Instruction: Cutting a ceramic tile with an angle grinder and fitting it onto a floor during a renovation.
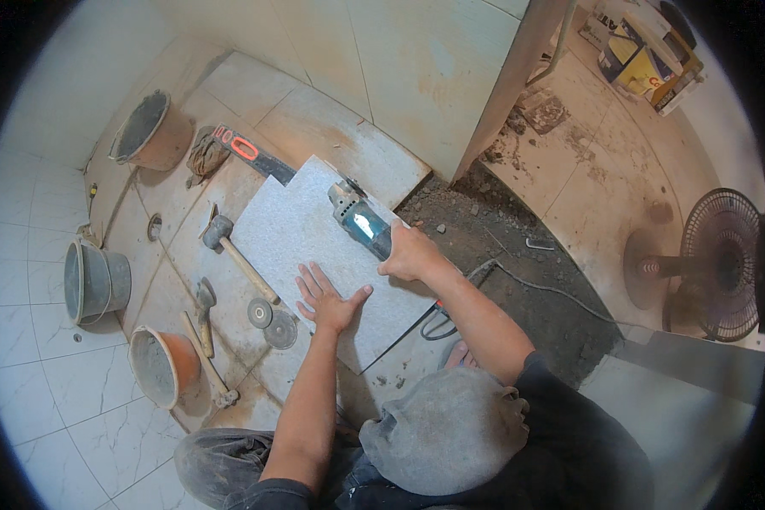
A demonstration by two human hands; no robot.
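A light grey, speckled tile [280, 223] lies across the floor in front of me. My left hand [330, 308] rests on it palm down, the fingers spread. An angle grinder [365, 224] with a blue-green body is in my right hand [412, 252], whose fingers wrap round its rear end. The grinder's head points away from me, over the far right part of the tile. Whether its disc touches the tile is hidden. A dark bar with orange-red markings [263, 159] sticks out past the tile's far left corner.
Left of the tile lie a mallet [218, 231], a hammer [221, 393], a trowel [204, 297] and cutting discs [281, 331]. Buckets [98, 280] stand along the left. Bare soil [535, 289] with a cable [561, 297] crossing it is on the right, near a fan [722, 263].
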